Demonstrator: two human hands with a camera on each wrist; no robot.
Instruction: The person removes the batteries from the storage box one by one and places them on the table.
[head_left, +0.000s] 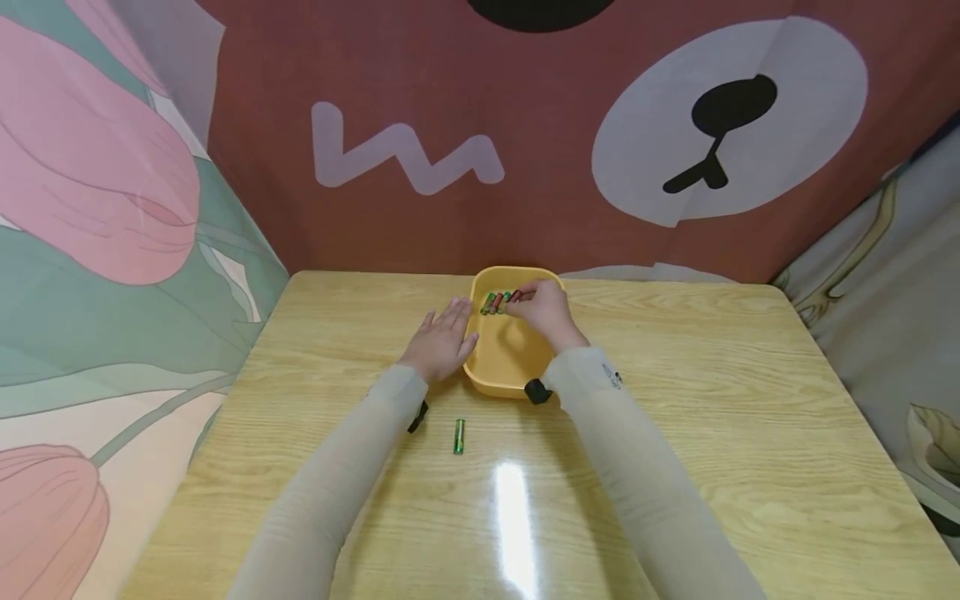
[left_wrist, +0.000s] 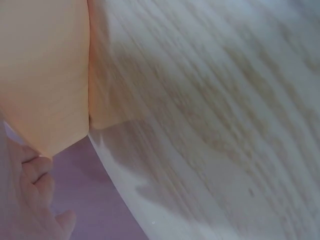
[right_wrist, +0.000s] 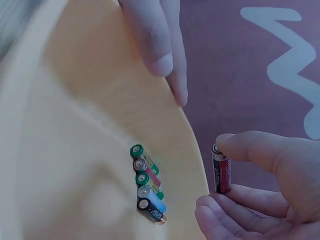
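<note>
My right hand (head_left: 547, 315) is over the far part of a yellow plastic tray (head_left: 498, 389). Between its thumb and fingers it pinches a red and black battery (right_wrist: 221, 170) by the two ends. Several batteries (right_wrist: 148, 179), green, red, blue and black, lie side by side in a row on the tray floor. At the tray's left rim, my left hand (head_left: 441, 340) rests with its fingers extended along the side. Its fingertips (right_wrist: 161, 65) overlap the rim in the right wrist view. A single green battery (head_left: 459, 437) lies on the table in front of the tray.
The wood-grain table (head_left: 675, 433) carries the tray close to its back edge. Behind it hangs a brown cloth (head_left: 540, 167) with a cartoon bear print. A flowered cloth (head_left: 97, 208) covers the left side, and another printed cloth (head_left: 892, 275) the right.
</note>
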